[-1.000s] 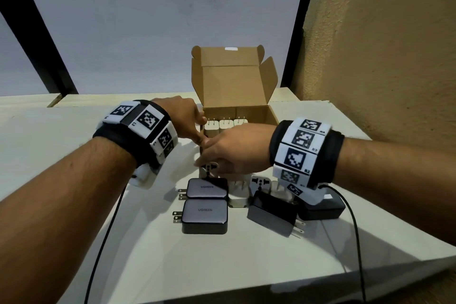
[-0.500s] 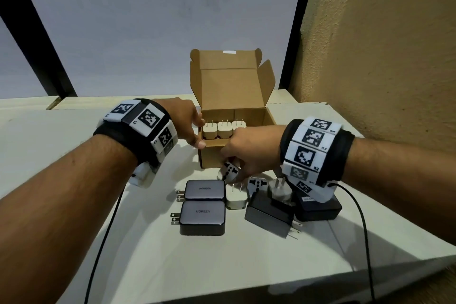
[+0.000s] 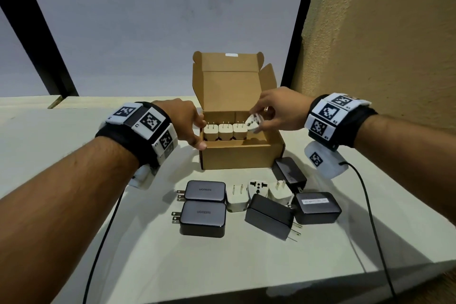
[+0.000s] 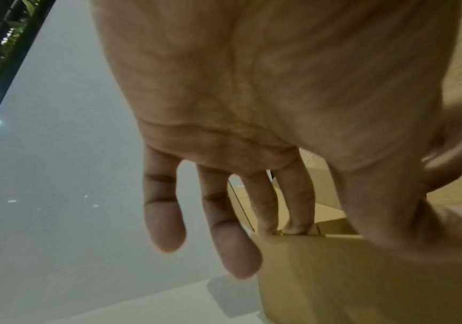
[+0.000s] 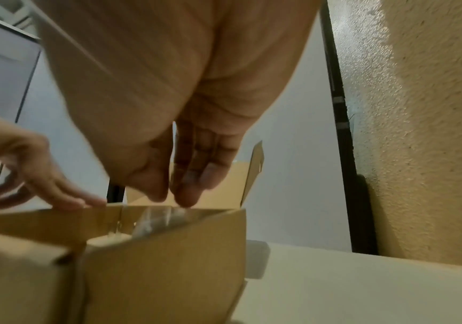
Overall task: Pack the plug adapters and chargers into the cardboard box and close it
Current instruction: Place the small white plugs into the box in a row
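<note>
Since half a second ago our right hand [image 3: 278,112] has risen from the table in front of the box, carrying a white travel adapter [image 3: 254,123], and is now over the open cardboard box [image 3: 240,157]. Our left hand [image 3: 183,122] has stayed at the box's left front corner.

Head view: three white plug adapters [image 3: 225,131] stand in a row inside the box, prongs up; the held adapter is tilted just right of them, at the box's right end. The right wrist view shows only a blurred pale shape under the fingertips [image 5: 188,197], behind the box wall [image 5: 165,269].

Grip, right: thumb and fingers pinch the adapter. Grip, left: from the left wrist view two fingertips [image 4: 297,225] rest on the box's top edge [image 4: 335,237], the other fingers hanging straight outside the wall; the thumb lies on the front rim in the head view. It grasps nothing.

Still on the table [image 3: 246,266] before the box: two grey chargers marked "UGREEN" [image 3: 203,207], three white adapters [image 3: 257,191], three black chargers [image 3: 293,202]. The rightmost one carries a pale label, unreadable.
</note>
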`<state>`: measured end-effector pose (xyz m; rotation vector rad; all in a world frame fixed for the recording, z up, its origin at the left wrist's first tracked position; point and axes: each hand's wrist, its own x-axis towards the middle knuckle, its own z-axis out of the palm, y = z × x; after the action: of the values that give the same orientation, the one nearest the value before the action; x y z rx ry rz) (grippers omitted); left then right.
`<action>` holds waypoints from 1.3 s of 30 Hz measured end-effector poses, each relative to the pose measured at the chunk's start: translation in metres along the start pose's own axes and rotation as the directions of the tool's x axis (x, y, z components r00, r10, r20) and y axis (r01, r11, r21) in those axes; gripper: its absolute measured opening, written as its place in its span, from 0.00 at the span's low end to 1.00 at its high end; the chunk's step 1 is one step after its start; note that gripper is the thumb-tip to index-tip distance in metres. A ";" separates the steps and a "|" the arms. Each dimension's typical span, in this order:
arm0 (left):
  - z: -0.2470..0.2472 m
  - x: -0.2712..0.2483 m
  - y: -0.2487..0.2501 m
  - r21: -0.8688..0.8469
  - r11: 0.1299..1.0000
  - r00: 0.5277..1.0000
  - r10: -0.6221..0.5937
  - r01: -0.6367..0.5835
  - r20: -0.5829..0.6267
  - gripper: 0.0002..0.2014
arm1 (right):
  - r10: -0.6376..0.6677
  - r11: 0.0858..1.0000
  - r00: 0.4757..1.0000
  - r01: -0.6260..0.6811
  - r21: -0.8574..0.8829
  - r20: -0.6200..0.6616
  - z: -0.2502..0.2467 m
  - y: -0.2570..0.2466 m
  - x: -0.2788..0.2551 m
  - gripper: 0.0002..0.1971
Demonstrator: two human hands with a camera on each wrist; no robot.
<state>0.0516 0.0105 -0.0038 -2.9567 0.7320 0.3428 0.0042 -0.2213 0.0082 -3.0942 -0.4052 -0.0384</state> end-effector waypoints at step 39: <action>0.005 0.007 -0.004 0.015 1.000 0.997 0.024 -0.025 0.078 0.43 | 0.112 0.955 0.994 -0.112 -0.276 -0.015 0.037 0.011 0.024 0.16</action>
<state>0.0585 0.0112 -0.0099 -2.9032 0.7580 0.4494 0.0307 -0.2247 -0.0287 -3.3870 -0.2411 -0.1009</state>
